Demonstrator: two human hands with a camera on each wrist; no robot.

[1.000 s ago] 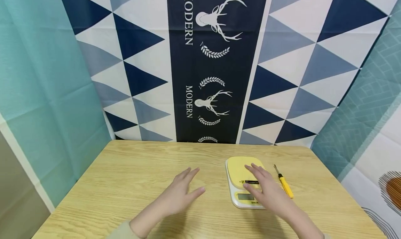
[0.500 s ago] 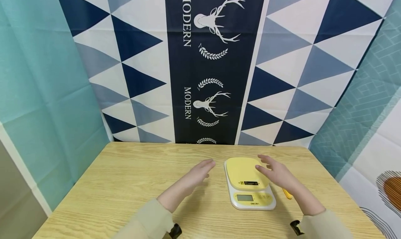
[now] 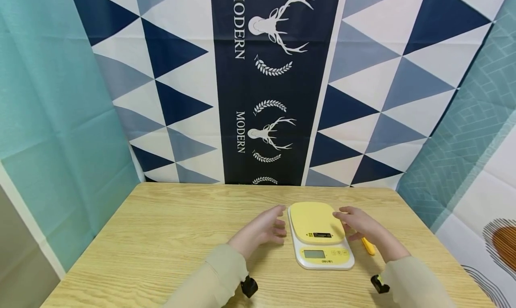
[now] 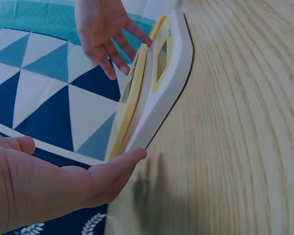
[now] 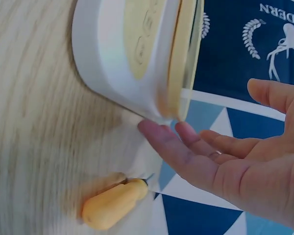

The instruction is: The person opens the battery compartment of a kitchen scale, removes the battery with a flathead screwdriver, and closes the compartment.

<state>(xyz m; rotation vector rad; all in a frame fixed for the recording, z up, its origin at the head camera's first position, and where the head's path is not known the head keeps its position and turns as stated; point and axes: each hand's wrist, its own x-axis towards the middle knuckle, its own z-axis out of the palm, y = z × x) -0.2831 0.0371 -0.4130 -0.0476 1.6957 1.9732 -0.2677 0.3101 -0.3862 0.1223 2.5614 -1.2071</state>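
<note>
A yellow and white digital kitchen scale (image 3: 316, 223) lies flat on the wooden table, its display and buttons facing me. My left hand (image 3: 264, 229) is at the scale's left side, fingers slightly bent and holding nothing. In the left wrist view its fingertips come right up to the edge of the scale (image 4: 171, 83); contact is hard to tell. On the other side is my right hand (image 3: 363, 223), thumb over the platform's edge. The right wrist view has its fingertips at the side of the scale (image 5: 108, 54), touching or almost touching.
A screwdriver with a yellow handle (image 3: 368, 246) lies right of the scale, mostly hidden under my right hand in the head view. Behind the wooden table (image 3: 181, 227) hangs a patterned cloth (image 3: 185, 97). Teal cloth (image 3: 72, 119) hangs at the left.
Both hands have come closer to the scale, the left moving right to its left edge. The right hand has shifted from over the platform to the right side. The scale stays put.
</note>
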